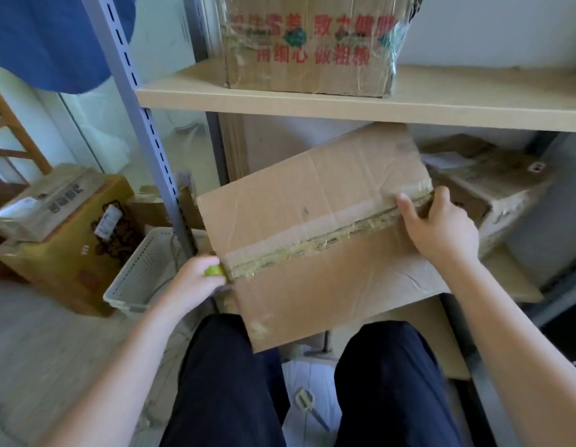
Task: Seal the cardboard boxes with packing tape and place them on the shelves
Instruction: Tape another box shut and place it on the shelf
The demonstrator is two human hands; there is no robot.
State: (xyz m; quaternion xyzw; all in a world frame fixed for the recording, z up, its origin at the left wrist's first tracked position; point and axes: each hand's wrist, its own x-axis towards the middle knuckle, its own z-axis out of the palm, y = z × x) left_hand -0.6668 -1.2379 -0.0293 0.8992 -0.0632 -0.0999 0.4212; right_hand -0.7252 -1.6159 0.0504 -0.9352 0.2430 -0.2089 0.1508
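**Taping the centre seam of a cardboard box, head view**

A flat, brown corrugated cardboard box (315, 233) lies tilted above the person's knees, its far corner reaching under the pale wooden shelf board (473, 104). A strip of clear packing tape (312, 235) runs along the centre seam from the left edge to the right edge. The left hand (199, 279) grips a small yellow-green tape roll (214, 271) at the left end of the seam, touching the box edge. The right hand (438, 224) grasps the right end of the seam, thumb on top and fingers curled over the edge. On the shelf board stands a second brown box with red printed characters, wrapped in clear tape (312, 43). A further worn brown box (493, 188) sits on the lower shelf, just beside the right hand. On the floor to the left stand a white perforated plastic basket (138, 272) and a yellow carton (64, 253). Scissors (307, 403) lie between the legs.
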